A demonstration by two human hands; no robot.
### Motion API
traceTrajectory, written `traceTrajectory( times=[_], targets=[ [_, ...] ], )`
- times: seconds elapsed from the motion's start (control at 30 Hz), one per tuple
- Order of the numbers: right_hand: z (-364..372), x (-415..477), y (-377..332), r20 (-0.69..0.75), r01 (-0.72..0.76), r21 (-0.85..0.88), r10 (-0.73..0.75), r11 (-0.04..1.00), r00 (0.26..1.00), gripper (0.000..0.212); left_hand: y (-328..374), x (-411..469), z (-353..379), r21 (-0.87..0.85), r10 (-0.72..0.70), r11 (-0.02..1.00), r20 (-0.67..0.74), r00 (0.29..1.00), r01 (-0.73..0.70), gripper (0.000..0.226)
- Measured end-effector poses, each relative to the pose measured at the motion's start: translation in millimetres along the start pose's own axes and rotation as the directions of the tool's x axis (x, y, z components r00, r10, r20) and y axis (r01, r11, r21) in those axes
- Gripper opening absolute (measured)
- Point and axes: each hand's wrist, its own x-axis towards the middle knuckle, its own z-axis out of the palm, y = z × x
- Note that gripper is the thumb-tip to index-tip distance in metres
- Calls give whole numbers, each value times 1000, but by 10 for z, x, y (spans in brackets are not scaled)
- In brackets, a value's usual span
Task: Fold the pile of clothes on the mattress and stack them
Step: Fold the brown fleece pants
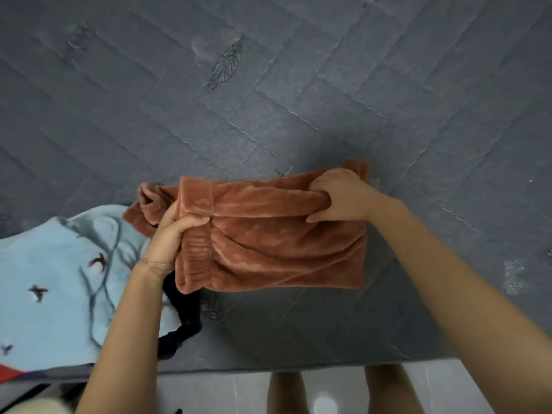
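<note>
Here, rust garment between hands

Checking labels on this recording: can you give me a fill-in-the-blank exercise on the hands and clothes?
The left hand and right hand grip the rust-brown garment over a grey quilted ____.
The garment with bird motifs is light ____.
The thin bracelet is on the ____ wrist.
Missing words: mattress; blue; left.
</note>
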Motion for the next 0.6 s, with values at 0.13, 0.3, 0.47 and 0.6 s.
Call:
traceTrajectory(
  times=[0.13,0.3,0.47,0.6],
  targets=[
    [-80,84,133,50,-4,-25,5,1000,999,53,17,-10,-347,-6,9,1000,-134,991,-10,42],
    [-195,27,332,89,-137,-55,141,989,986,60,-63,101,-521,72,59,996,-165,985,-47,30],
    [-390,-203,526,37,-275,192,273,942,961,43,-343,281,-320,294,109,952,-68,992,-84,28],
    [-375,-393,701,33,-345,156,344,926,938,56,-526,396,-4,403,148,910,-97,984,-98,22]
  ],
)
